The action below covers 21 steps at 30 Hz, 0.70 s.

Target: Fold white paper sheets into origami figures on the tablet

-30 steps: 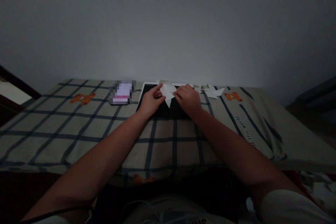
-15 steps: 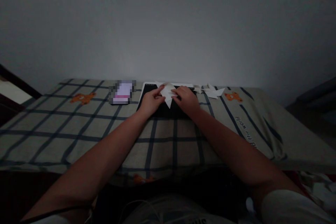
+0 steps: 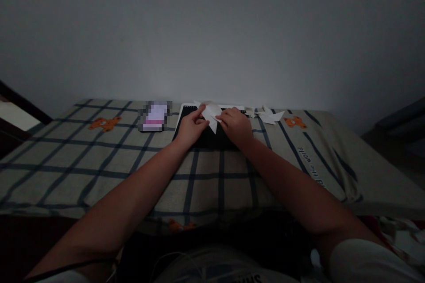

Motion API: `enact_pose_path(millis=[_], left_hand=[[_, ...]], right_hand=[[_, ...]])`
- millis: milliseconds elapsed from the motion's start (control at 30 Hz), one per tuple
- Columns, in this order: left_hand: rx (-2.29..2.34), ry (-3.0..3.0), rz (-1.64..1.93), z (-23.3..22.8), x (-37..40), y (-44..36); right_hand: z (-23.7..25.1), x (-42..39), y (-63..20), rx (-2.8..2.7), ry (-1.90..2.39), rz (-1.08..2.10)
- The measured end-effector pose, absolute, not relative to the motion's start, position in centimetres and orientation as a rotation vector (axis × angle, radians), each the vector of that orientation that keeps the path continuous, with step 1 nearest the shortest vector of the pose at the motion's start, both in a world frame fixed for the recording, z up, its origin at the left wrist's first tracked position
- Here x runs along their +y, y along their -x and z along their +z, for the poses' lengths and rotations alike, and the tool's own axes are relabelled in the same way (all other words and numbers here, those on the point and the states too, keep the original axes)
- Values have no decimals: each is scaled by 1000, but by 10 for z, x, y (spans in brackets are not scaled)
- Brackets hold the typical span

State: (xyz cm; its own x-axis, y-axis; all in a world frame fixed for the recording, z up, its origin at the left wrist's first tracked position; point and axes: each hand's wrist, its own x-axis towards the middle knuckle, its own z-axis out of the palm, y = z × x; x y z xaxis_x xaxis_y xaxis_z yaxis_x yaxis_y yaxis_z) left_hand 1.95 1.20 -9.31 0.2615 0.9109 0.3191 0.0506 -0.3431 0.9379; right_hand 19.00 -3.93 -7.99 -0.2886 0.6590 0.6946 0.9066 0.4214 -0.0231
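Observation:
Between my hands is a folded piece of white paper, with one point aimed down toward me. My left hand grips its left side, thumb low and forefinger along the upper edge. On the other side my right hand pinches the paper's right part, fingers curled together. Beneath them lies a flat black board or notebook with a white border; my hands cover part of it. The finer folds are too dim to make out.
A phone with a lit, blurred screen lies to the left. White folded paper pieces rest at the right. A checked cloth with bear prints covers the table, which meets a grey wall behind.
The paper has shifted and tilted slightly, its lower point a little higher. My right fingers have drawn closer together on it. My left hand stays nearly in place.

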Motion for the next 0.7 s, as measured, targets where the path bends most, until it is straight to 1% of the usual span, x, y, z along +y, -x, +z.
enact_pose_path(millis=[267, 533, 700], left_hand=[[896, -1702, 1187, -91, 9, -18], [906, -1600, 1196, -94, 13, -19], [918, -1505, 1238, -92, 12, -20]], right_hand=[[-89, -29, -195, -1932, 1396, -413], [-77, -39, -192, -2066, 1293, -616], [-73, -44, -190, -2176, 1224, -641]])
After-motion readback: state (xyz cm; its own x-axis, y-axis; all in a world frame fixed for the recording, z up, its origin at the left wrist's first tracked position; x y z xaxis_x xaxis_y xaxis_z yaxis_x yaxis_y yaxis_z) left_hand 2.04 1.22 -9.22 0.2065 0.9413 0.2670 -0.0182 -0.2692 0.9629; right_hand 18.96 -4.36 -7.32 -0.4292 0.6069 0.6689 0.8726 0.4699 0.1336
